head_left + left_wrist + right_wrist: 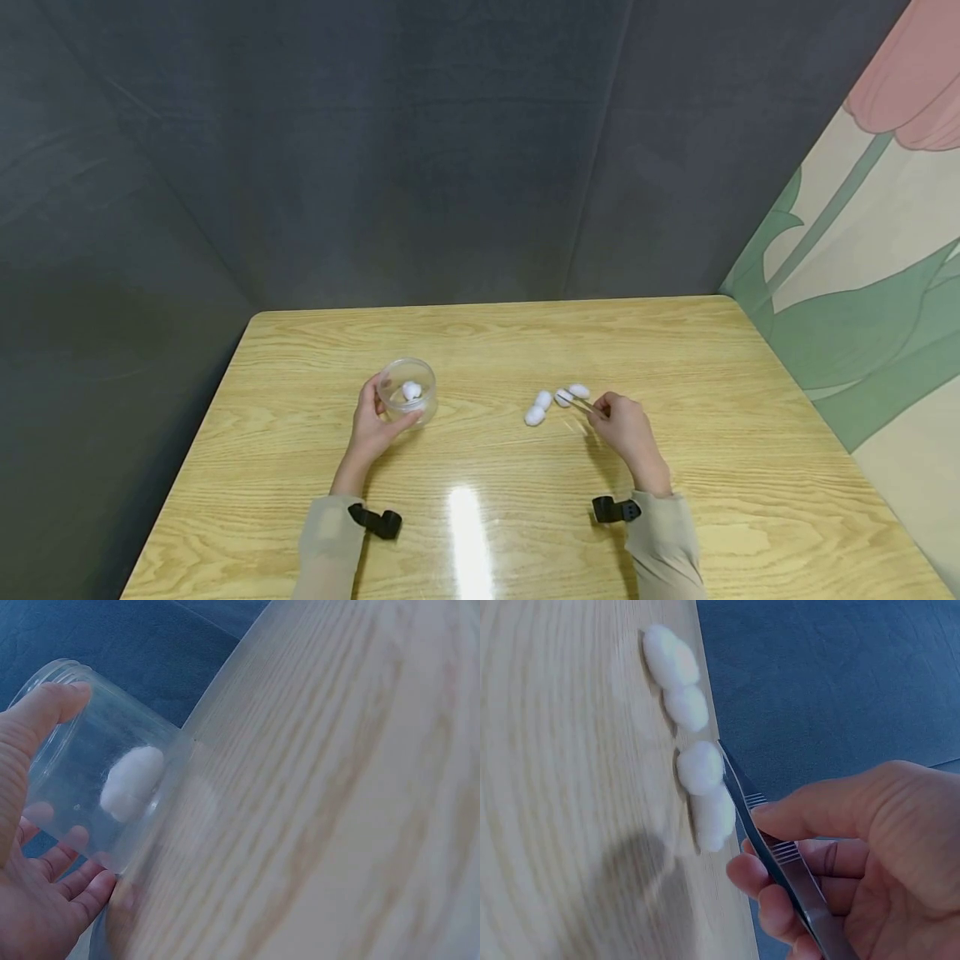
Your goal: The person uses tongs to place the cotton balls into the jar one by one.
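My left hand [375,432] holds a clear plastic jar [82,757], thumb near its rim and fingers along the opposite side. A white cotton ball [133,784] lies inside the jar. My right hand [624,425] pinches metal tweezers [786,859] between thumb and fingers. The tweezer tips are right at one cotton ball [700,768] on the table; I cannot tell whether they grip it. Another cotton ball [714,817] lies against that one, nearer the hand in the right wrist view. To the left, in the head view, two more cotton balls [535,416] sit together.
The wood-grain table [480,342] reaches back to a dark fabric screen [420,167]. On the right stands a wall panel [840,333] with painted flower and leaves. Each wrist wears a black strap-on camera [382,523]. A bright reflection shows near the table's front.
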`<action>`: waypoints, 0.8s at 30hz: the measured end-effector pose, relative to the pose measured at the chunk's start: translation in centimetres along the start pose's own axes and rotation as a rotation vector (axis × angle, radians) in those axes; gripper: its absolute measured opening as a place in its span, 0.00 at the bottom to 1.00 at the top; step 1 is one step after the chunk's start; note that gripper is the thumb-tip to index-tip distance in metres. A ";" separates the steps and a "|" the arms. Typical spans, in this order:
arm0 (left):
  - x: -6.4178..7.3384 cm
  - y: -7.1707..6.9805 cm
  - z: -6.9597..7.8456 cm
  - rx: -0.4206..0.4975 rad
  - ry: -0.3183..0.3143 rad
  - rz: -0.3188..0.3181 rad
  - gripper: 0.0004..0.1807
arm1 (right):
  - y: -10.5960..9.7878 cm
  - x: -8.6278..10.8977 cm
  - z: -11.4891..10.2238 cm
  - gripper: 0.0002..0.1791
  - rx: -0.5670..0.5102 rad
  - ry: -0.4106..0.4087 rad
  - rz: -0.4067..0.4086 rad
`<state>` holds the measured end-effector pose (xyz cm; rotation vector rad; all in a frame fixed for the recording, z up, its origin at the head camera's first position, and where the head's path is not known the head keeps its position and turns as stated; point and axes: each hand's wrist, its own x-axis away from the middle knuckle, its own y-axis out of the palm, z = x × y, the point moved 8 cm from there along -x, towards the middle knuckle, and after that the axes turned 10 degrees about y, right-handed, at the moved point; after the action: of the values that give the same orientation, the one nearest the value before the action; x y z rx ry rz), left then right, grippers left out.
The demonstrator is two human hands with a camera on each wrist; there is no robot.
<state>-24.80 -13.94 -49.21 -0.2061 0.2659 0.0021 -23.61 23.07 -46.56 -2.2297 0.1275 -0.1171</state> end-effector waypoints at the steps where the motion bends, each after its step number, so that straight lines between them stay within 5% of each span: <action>1: 0.0 0.0 0.1 -0.003 0.001 -0.001 0.45 | 0.0 0.0 0.0 0.05 0.003 0.001 0.000; 10: -0.4 -0.2 -3.0 -0.041 0.020 0.018 0.47 | 0.4 0.0 0.3 0.05 0.023 0.009 -0.016; 13: -0.4 -0.2 -3.0 -0.036 0.040 0.025 0.47 | 0.5 0.0 0.3 0.05 0.025 -0.002 -0.011; 20: 0.0 0.0 -0.1 -0.010 -0.006 -0.006 0.45 | 0.3 0.1 -0.1 0.04 0.039 -0.042 0.046; 24: -0.3 -0.1 -2.0 -0.003 -0.016 0.003 0.46 | 0.3 0.1 -0.1 0.04 0.041 -0.055 0.078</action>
<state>-25.63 -14.39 -51.00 -0.2085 0.2503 0.0068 -23.54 22.86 -46.72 -2.1818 0.1808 -0.0160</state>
